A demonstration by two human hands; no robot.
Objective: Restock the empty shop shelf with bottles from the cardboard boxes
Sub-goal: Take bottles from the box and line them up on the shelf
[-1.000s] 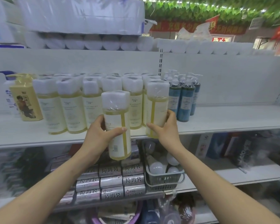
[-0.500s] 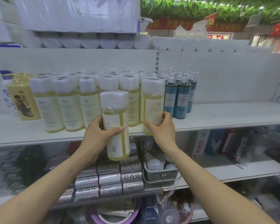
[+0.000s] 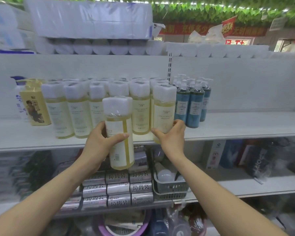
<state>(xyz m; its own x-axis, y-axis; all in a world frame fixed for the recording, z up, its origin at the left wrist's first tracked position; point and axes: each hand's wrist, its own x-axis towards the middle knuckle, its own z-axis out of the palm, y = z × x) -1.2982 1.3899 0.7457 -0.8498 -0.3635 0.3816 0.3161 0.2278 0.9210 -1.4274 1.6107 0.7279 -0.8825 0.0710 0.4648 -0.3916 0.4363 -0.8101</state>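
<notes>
Since a second before, the bottle under the right hand (image 3: 173, 138) had been turned so its front label faced out, and it stood more upright. Right hand: thumb and fingers curled round the lower part of that clear, pale-yellow bottle with a white wrapped cap (image 3: 163, 108), its base at the front edge of the white shop shelf (image 3: 245, 126). Left hand (image 3: 99, 143): wrapped round a second, matching plastic-wrapped bottle (image 3: 119, 120), held upright in front of the shelf edge, back label and yellow stripe facing the camera. Behind: rows of the same yellow bottles (image 3: 78, 113) on the shelf. Just right of them, teal pump bottles (image 3: 194, 108). Below, a grey slotted plastic basket (image 3: 170, 188).
</notes>
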